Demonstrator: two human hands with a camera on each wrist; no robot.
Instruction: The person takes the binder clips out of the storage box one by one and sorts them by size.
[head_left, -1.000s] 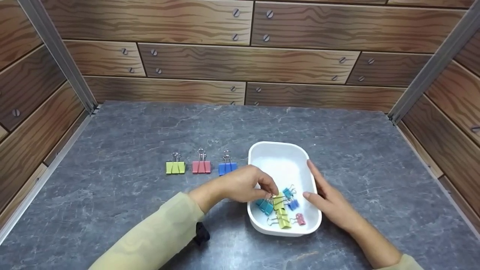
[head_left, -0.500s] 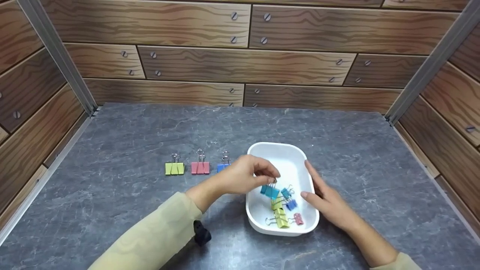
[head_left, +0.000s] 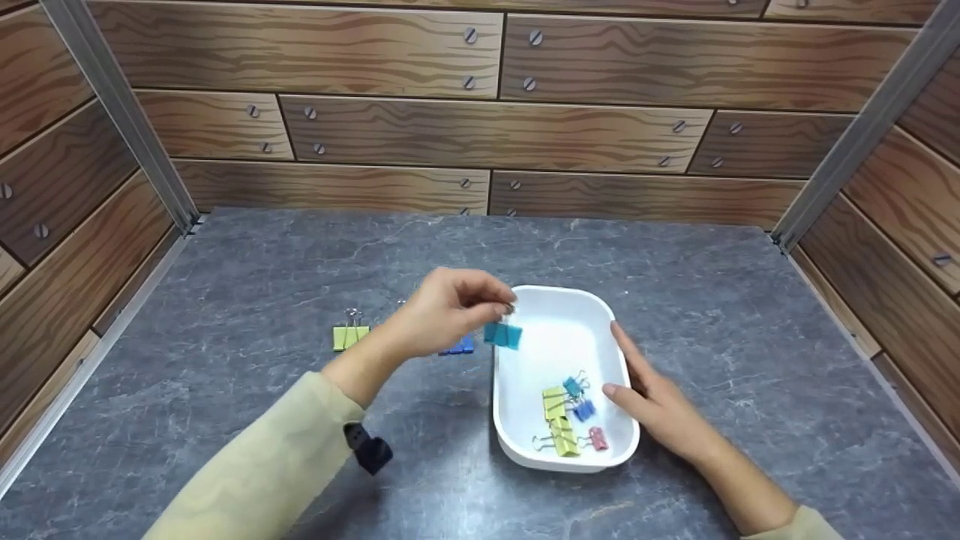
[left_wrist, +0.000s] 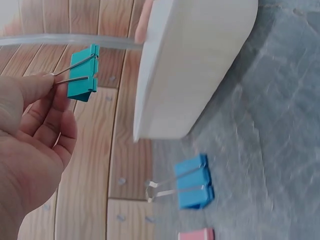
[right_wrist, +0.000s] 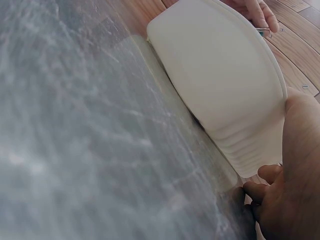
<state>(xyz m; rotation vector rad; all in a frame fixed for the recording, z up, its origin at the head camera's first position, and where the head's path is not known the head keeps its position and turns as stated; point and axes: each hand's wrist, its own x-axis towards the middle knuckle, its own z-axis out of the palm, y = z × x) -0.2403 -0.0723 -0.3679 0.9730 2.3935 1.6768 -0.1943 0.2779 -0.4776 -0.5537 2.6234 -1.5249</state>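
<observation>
Between thumb and fingertips my left hand (head_left: 454,311) pinches the wire handles of a teal binder clip (head_left: 502,335). The clip hangs over the left rim of a white plastic tub (head_left: 559,300); the left wrist view shows its teal body (left_wrist: 83,72) well above the table. My right hand (head_left: 660,405) holds the tub's right side, thumb over the rim and fingers along the outer wall. Inside the tub's near half lie two yellow-green binder clips (head_left: 564,437), a small teal one (head_left: 573,386), a small blue one (head_left: 584,409) and a small pink one (head_left: 597,438).
Left of the tub, a yellow-green binder clip (head_left: 350,337) and a blue one (head_left: 457,347) stand in a row on the grey marbled table (head_left: 247,300). A pink clip (left_wrist: 196,234) beside the blue one is mostly hidden behind my left hand in the head view. Wood-patterned panels (head_left: 390,127) enclose the table.
My left hand has lifted the teal binder clip out of the pile in the tub and carried it up and left to the rim. My right hand stays on the tub.
</observation>
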